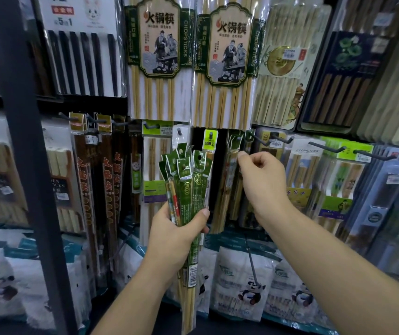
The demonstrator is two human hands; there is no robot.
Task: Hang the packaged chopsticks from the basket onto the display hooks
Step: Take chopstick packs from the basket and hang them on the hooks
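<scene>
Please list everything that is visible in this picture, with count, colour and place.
green chopstick packs: several, green, one held bundle, centre.
hanging pack: one, green-topped, on a hook right of the bundle.
hot-pot chopstick packs: two, green-labelled, top centre.
black chopsticks pack: one, white card, top left.
display hooks: several, dark, middle row.
panda bags: several, white, bottom row.
left hand: one, grips the bundle.
right hand: one, fingers pinch the hanging pack.
</scene>
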